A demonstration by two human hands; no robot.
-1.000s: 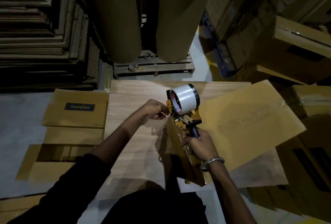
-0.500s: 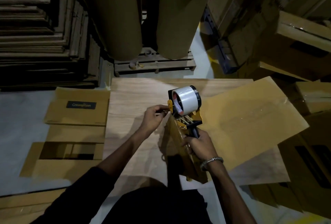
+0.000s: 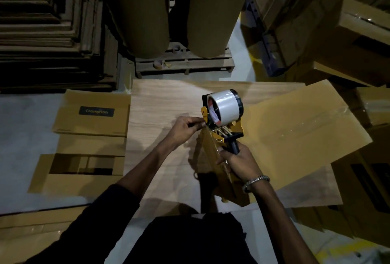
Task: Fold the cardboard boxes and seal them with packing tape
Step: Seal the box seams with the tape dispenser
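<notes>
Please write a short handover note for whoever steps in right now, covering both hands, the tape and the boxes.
Right hand grips the tape dispenser by its handle, held above the wooden board.
Left hand pinches at the dispenser's front, apparently at the tape end.
Flat cardboard box lies on the board's right side, with one tape strip visible on it.
More flattened boxes wait on the floor at left.
Left: fold and seal those.

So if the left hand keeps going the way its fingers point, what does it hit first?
The left hand points right, so it would probably meet the tape dispenser first, near the yellow tab beside the tape roll; depth is unclear.
</notes>
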